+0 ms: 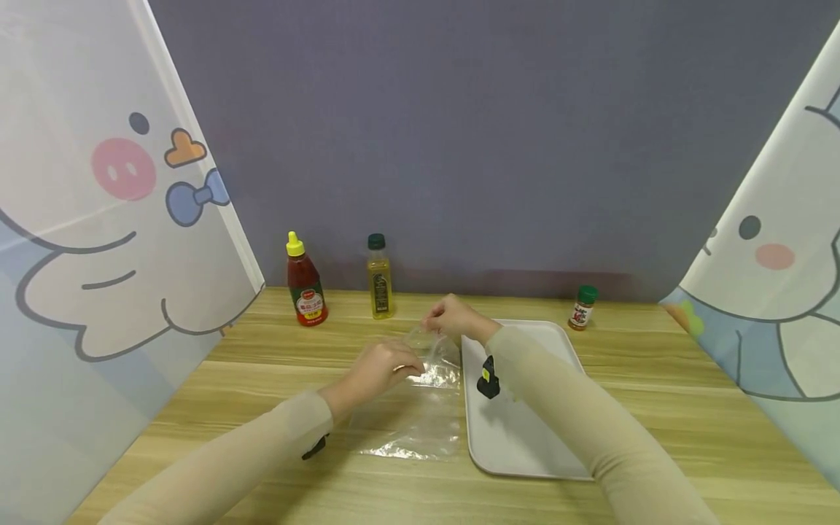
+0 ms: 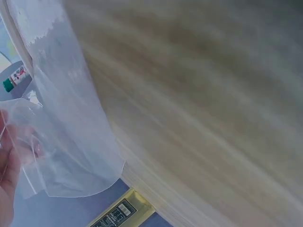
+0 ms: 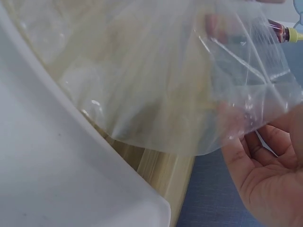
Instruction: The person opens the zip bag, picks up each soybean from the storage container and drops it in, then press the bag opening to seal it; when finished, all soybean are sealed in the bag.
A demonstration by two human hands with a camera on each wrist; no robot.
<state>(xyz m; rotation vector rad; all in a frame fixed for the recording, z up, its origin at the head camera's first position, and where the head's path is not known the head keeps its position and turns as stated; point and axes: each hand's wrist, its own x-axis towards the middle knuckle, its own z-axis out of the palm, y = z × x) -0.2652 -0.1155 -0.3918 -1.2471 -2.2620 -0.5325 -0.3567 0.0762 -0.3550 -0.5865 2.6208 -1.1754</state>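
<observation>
A clear plastic bag [image 1: 413, 423] lies on the wooden table, its upper end raised between both hands. The left hand [image 1: 389, 364] pinches the near side of its mouth with bent fingers. Just beyond and to the right, the right hand [image 1: 454, 319] pinches the far edge between thumb and fingers. In the right wrist view, the bag [image 3: 142, 90] spreads loosely beside the tray, and the right hand [image 3: 267, 165] is at its edge, partly behind the film. Through the left wrist view the bag [image 2: 71, 118] looks slack, with a seam line near its mouth.
A white tray [image 1: 499, 445] stands right of the bag, under the right forearm. Along the back are a red sauce bottle [image 1: 306, 288] with a yellow cap, an oil bottle [image 1: 380, 281] and a small green-capped seasoning jar [image 1: 582, 308]. A grey partition [image 1: 459, 146] rises behind.
</observation>
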